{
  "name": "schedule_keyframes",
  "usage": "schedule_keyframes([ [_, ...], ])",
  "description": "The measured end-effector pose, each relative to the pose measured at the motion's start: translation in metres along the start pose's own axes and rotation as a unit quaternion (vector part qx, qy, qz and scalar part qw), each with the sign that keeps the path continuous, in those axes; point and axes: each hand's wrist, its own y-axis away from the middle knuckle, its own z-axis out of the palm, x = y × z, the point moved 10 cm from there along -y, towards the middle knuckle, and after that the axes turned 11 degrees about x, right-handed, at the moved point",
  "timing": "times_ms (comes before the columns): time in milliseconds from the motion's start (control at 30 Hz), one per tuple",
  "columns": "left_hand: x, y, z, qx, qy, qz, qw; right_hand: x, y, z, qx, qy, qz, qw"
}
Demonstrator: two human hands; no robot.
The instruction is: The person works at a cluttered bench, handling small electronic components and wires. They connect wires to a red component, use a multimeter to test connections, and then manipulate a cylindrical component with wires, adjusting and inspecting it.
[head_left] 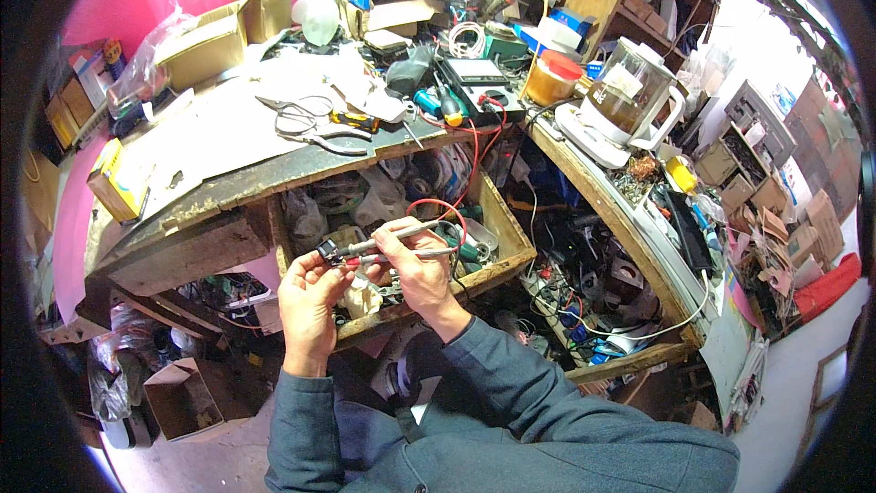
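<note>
My left hand (310, 299) is closed on a small black component (328, 250), pinched between thumb and fingers above the open drawer. Two slim grey test probes (403, 232) are gripped in my right hand (422, 272), their tips at the black component. Whether each tip touches metal there is too small to tell. A red lead (475, 164) loops from the probes up to a black multimeter (482, 80) on the bench. Under my hands the wooden drawer (506, 267) holds plastic bags, tools and loose parts.
Scissors (306, 117), pliers (324, 139) and a yellow-black screwdriver (356, 121) lie on the bench. To the right stand a glass kettle (630, 96) and a red-lidded jar (553, 78). Below them, a second open drawer (630, 361) holds tangled cables. A yellow box (119, 181) sits at the left edge.
</note>
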Motion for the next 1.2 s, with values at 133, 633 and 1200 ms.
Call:
schedule_keyframes([
  [133,0.001,0.001,0.0,-0.003,-0.004,-0.001,1.0,-0.002,0.001,0.001,-0.005,0.0,-0.009,1.0],
  [633,0.0,-0.002,0.001,-0.009,0.009,0.001,1.0,0.003,-0.002,0.0,-0.006,-0.001,0.013,1.0],
  [1200,0.0,0.002,-0.003,-0.001,0.008,-0.007,1.0,0.0,0.001,-0.004,0.007,-0.054,0.012,0.998],
])
